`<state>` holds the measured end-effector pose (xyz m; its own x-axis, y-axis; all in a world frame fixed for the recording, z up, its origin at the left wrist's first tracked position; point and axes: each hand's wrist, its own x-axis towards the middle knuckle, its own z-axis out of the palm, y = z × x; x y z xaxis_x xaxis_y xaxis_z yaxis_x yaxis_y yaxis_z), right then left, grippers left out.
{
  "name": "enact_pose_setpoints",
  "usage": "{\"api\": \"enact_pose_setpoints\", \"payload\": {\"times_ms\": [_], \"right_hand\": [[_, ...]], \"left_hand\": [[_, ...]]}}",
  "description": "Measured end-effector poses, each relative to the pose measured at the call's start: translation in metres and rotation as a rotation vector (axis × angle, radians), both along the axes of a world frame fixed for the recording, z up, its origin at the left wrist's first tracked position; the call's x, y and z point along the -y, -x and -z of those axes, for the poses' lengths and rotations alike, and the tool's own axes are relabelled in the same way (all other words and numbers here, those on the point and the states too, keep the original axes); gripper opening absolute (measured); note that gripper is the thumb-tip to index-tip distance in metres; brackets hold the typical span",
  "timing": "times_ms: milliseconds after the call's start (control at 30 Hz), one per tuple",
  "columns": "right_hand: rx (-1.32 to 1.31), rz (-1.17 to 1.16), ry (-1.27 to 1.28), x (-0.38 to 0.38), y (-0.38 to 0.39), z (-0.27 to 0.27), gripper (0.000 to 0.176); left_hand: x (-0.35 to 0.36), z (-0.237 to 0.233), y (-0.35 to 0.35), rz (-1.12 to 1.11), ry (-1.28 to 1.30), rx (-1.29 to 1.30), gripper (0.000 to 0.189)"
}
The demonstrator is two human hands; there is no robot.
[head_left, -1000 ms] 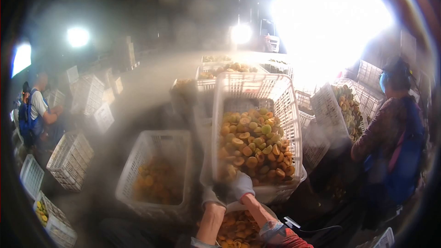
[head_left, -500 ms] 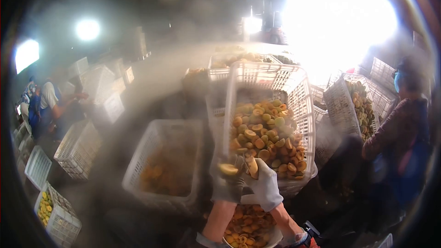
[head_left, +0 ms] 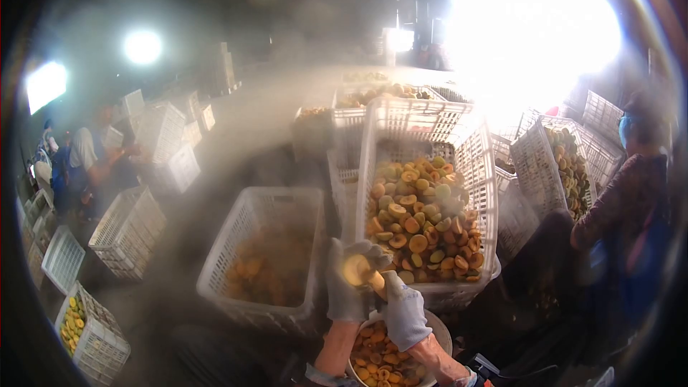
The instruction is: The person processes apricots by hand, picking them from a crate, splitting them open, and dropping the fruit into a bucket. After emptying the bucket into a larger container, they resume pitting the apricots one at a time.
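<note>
My left hand (head_left: pixel 347 299), in a pale work glove, is closed around a yellow fruit half (head_left: pixel 355 270) whose cut face is turned up. In my gloved right hand (head_left: pixel 405 315) is a short tool with a light, wood-coloured handle (head_left: pixel 377 284); its working end is against or close to the fruit, and I cannot make out its shape. Below both hands stands a round white bucket (head_left: pixel 446 337) with orange fruit halves (head_left: pixel 383 358) in it. Just beyond them, a tilted white crate (head_left: pixel 490 204) holds many halved fruits (head_left: pixel 423 218).
Left of my hands sits another white crate (head_left: pixel 208 279) with orange pieces, blurred by haze. A co-worker (head_left: pixel 631 179) is at the right beside a fruit-filled crate (head_left: pixel 534 172). More people (head_left: pixel 82 161) and crates (head_left: pixel 129 233) are at the left. Bright glare covers the upper right.
My right hand has moved lower, and the tool now leans toward the fruit half. The fruit's cut face shows more fully in my left hand. The view has shifted slightly.
</note>
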<state>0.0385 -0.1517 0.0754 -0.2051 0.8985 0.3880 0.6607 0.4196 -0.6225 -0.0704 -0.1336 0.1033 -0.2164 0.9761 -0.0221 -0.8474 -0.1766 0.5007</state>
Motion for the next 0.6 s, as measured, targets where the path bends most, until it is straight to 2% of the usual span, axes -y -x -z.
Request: {"api": "enact_pose_setpoints", "payload": {"times_ms": [133, 200, 267, 333, 400, 467, 533, 567, 600], "right_hand": [[0.057, 0.008, 0.068, -0.001, 0.002, -0.001, 0.028], [0.057, -0.012, 0.072, -0.001, 0.001, -0.002, 0.028], [0.055, -0.029, 0.076, 0.0, -0.002, -0.006, 0.027], [-0.033, -0.159, 0.147, 0.003, -0.005, -0.014, 0.027], [-0.016, -0.182, 0.174, 0.0, -0.008, -0.018, 0.028], [0.001, -0.207, 0.198, -0.002, -0.011, -0.021, 0.029], [0.066, -0.253, 0.306, -0.005, -0.015, -0.023, 0.042], [0.067, -0.252, 0.308, -0.004, -0.016, -0.025, 0.042], [0.148, -0.216, 0.268, -0.001, -0.019, -0.027, 0.034]], "left_hand": [[0.002, 0.0, 0.004, 0.006, -0.021, -0.072, 0.052], [0.004, 0.0, 0.006, -0.02, -0.049, -0.246, 0.052], [0.005, -0.001, 0.007, -0.019, -0.028, -0.274, 0.053], [0.006, -0.002, 0.007, -0.015, -0.001, -0.302, 0.053], [0.008, -0.004, 0.007, -0.049, -0.005, -0.43, 0.055], [0.013, -0.008, 0.009, -0.046, -0.025, -0.455, 0.052], [0.014, -0.01, 0.008, -0.043, -0.045, -0.478, 0.05], [0.015, -0.01, 0.007, -0.047, -0.047, -0.463, 0.048], [0.015, -0.01, 0.006, -0.051, -0.047, -0.446, 0.046]]}}
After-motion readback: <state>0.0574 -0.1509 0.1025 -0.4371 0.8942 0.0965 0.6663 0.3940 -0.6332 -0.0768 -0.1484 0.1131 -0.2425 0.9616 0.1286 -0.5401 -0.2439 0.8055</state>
